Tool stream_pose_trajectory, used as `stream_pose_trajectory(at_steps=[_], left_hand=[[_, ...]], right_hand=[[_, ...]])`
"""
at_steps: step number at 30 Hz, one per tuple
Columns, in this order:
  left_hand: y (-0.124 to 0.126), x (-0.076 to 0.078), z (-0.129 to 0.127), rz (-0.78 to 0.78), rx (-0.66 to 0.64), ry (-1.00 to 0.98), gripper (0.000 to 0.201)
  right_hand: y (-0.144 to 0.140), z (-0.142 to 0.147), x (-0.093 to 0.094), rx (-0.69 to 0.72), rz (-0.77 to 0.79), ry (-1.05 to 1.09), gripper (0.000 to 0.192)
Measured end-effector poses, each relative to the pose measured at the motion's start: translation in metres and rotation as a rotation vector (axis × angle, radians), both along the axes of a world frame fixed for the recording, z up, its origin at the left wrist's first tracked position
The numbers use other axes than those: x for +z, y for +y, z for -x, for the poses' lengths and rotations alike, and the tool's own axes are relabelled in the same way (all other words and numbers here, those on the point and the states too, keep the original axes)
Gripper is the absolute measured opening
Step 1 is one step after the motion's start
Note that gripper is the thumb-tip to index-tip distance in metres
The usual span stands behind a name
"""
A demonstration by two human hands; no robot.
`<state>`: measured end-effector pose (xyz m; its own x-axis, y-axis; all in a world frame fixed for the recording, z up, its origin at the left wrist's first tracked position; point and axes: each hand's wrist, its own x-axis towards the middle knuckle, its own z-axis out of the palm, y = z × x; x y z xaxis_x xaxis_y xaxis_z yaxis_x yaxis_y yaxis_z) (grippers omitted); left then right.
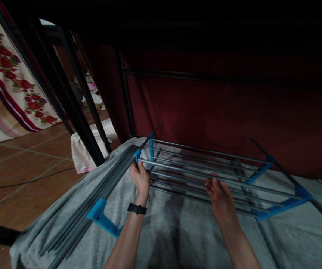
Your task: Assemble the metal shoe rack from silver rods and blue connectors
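a grey rack (206, 168) of metal rods with blue joints (262, 170) lies flat on a grey blanket (172, 231), toward its far edge. the left hand (140, 178) grips the rack's left end, fingers curled around a rod beside a blue joint. the right hand (219, 196) rests near the middle of the rack, fingertips hooked over a rod. a loose bundle of rods (93, 201) lies along the blanket's left edge. a dark red curtain (219, 112) hangs behind, and a tiled floor (23, 168) lies at left.
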<state>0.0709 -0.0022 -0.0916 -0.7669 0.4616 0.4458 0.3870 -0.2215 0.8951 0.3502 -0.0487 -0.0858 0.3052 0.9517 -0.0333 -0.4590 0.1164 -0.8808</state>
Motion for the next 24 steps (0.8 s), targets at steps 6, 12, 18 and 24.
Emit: stream_pose_trajectory(at_steps=[6, 12, 18, 24], left_hand=[[0.001, -0.004, -0.001, -0.017, -0.020, -0.025, 0.037], [0.003, -0.004, -0.002, -0.035, -0.021, -0.007, 0.038], [0.005, -0.007, 0.001, -0.043, -0.013, 0.005, 0.037], [0.008, -0.009, 0.001, -0.052, -0.026, -0.033, 0.042]], right_hand=[[0.003, 0.006, -0.004, -0.060, -0.045, 0.001, 0.036], [0.005, 0.007, -0.006, -0.067, -0.073, -0.006, 0.035], [0.007, 0.007, -0.009, -0.070, -0.096, -0.040, 0.038], [0.010, 0.006, -0.010, -0.102, -0.096, -0.066, 0.045]])
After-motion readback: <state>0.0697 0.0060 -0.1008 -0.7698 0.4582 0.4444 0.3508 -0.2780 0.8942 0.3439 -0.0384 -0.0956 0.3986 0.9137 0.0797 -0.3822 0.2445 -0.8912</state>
